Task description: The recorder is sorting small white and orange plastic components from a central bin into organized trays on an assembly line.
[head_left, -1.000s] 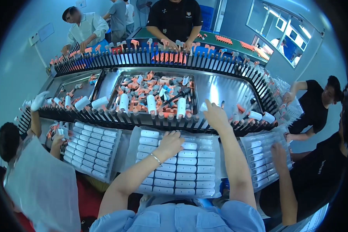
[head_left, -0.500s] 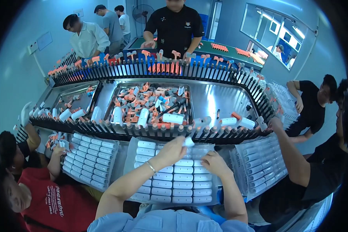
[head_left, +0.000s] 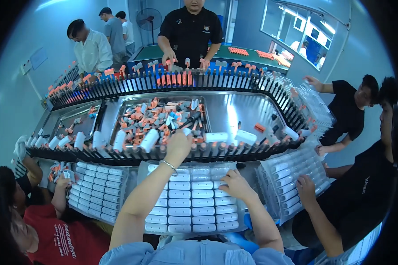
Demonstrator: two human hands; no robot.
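My left hand (head_left: 178, 147) reaches out over the near row of black posts (head_left: 216, 152), its fingers closed on a small white plastic shell (head_left: 187, 131), mostly hidden by the hand. Below lies a clear plastic tray (head_left: 216, 170) filled with rows of white oblong shells (head_left: 179, 211); the upper pockets on its right side hold none. At the tray's upper right, my right hand (head_left: 238, 185) has its fingers curled around the end of a white shell (head_left: 218, 185). That shell seems to be still in its pocket.
A ring of posts surrounds a steel table (head_left: 239, 110) with a bin of orange and grey parts (head_left: 159, 119). More shell trays lie left (head_left: 97, 190) and right (head_left: 283, 185). Co-workers stand or sit on both sides, and one person (head_left: 190, 35) stands opposite.
My left hand has moved forward and left with the white shell, from above the tray to the posts. My right hand has shifted slightly left. The posts' white shells have shifted along the row.
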